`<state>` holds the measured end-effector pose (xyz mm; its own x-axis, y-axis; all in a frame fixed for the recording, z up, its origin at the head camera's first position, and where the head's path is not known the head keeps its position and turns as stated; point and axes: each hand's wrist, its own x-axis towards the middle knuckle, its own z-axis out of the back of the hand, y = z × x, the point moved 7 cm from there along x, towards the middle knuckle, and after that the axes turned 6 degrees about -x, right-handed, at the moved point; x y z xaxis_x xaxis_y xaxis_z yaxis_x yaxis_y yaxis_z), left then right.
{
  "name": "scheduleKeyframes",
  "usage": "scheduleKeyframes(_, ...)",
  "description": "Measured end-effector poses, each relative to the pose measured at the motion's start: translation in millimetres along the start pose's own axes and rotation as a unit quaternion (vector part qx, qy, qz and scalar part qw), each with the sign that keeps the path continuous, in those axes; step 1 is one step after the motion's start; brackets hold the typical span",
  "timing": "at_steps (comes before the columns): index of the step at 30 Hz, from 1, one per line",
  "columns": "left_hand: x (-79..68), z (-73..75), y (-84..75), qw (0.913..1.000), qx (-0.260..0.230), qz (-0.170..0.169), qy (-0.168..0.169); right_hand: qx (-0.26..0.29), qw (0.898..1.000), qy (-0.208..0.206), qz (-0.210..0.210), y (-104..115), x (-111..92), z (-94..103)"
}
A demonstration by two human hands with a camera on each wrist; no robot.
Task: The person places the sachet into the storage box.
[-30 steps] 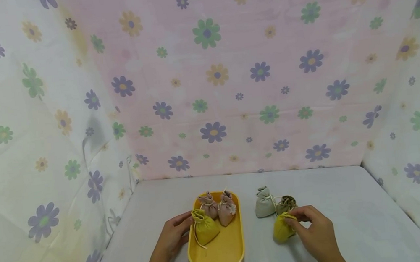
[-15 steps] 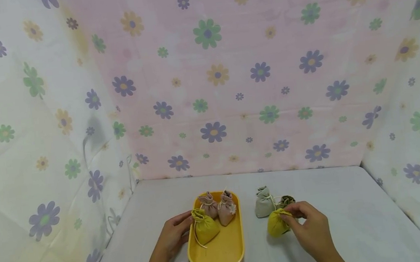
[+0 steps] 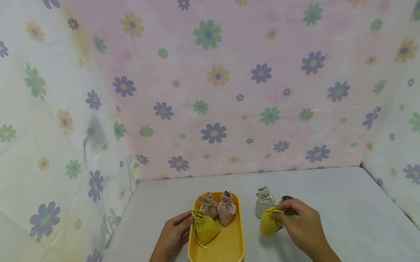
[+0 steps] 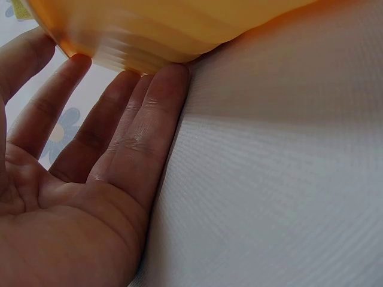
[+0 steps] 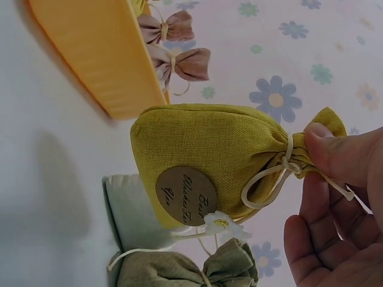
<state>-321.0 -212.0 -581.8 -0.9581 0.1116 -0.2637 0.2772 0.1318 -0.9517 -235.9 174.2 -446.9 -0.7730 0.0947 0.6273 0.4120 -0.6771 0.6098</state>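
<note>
My right hand [image 3: 304, 225] pinches a yellow drawstring pouch [image 5: 203, 158] by its gathered neck, between thumb and fingers. The pouch hangs over the table, with a round brown tag and a small white flower showing in the right wrist view. My left hand [image 4: 102, 161] has its fingertips against the outer left side of a yellow tray [image 3: 218, 260], fingers nearly straight. Inside the tray lie another yellow pouch [image 3: 206, 231] and two pink pouches, one left [image 3: 208, 206] and one right [image 3: 226, 213], the right one with a white flower.
A pale grey-green pouch [image 3: 264, 204] stands right of the tray. Close by it is an olive-brown pouch [image 5: 164, 270], mostly hidden behind my right hand in the head view. Flowered cloth walls [image 3: 209, 84] enclose the white table [image 3: 355, 218] at the back and sides.
My right hand has moved left with the yellow pouch, toward the tray, so the pouch now overlaps the grey-green one in the head view. My left hand and the tray have stayed put.
</note>
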Motion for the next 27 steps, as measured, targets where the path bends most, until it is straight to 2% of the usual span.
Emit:
scheduleKeyframes(3, 0.8, -0.2, 0.0, 1.0, 0.002, 0.0, 0.0, 0.006, 1.0, 0.009, -0.001, 4.7, 2.7, -2.3)
scheduleKeyframes(14, 4.1, 1.6, 2.4, 1.0, 0.001, 0.003, -0.001, 0.016, 0.997, 0.044, -0.057, 18.3, 11.4, -12.4)
scheduleKeyframes(27, 4.0, 2.8, 3.3, 1.0, 0.004, 0.0, -0.001, 0.018, 0.998, 0.06, -0.029, 38.8, 21.5, -26.4)
